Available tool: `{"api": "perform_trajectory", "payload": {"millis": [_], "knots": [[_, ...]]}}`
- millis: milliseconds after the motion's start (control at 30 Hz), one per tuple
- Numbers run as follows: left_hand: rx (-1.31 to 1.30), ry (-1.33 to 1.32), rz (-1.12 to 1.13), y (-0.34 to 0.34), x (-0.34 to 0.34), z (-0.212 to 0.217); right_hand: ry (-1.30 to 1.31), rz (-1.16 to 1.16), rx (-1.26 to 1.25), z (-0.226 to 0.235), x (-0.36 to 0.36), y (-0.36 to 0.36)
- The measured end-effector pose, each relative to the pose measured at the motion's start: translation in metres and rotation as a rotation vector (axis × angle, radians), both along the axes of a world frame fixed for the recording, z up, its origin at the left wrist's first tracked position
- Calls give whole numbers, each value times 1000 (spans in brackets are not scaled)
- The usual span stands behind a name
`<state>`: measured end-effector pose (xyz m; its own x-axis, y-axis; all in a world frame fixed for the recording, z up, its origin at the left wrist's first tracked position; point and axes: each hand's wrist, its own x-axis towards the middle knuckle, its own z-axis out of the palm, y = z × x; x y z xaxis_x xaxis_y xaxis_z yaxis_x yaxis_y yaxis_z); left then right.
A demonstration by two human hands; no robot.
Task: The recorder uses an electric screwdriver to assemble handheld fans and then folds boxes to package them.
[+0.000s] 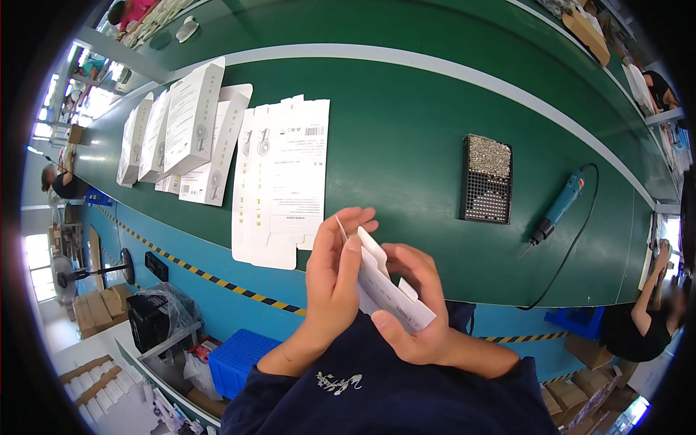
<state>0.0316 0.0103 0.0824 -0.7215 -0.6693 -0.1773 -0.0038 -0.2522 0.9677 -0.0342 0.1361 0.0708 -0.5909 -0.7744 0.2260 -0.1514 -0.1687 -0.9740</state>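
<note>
- White carton (393,296), flaps (373,249) sticking up!
- Left hand (333,281): thumb and fingers gripping one edge.
- Right hand (433,341): half-curled, cupping the opposite side.

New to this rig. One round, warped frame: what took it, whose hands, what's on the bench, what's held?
No machine here: these are a person's two bare hands. The one view comes from a wide fisheye camera worn on the head, looking down, so straight edges bend; its left is the person's left.

The left hand and right hand hold a white printed cardboard box with flaps open.

On the long green table, left: folded white printed boxes beside flat white carton sheets. Right: a black rectangular grid tray with small metal pieces, and a blue-and-black corded power screwdriver.
</note>
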Motion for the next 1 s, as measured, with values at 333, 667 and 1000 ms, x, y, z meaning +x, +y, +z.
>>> {"api": "perform_trajectory", "payload": {"millis": [333,667,1000], "knots": [[105,57,-25,-17,-2,-2,19,34,139,28,-11,-5],[-11,-1,-150,-19,-3,-8,410,315,101,19,-50,-8],[-86,-23,-76,-7,-7,-5,378,217,19,12,-40,-1]]}}
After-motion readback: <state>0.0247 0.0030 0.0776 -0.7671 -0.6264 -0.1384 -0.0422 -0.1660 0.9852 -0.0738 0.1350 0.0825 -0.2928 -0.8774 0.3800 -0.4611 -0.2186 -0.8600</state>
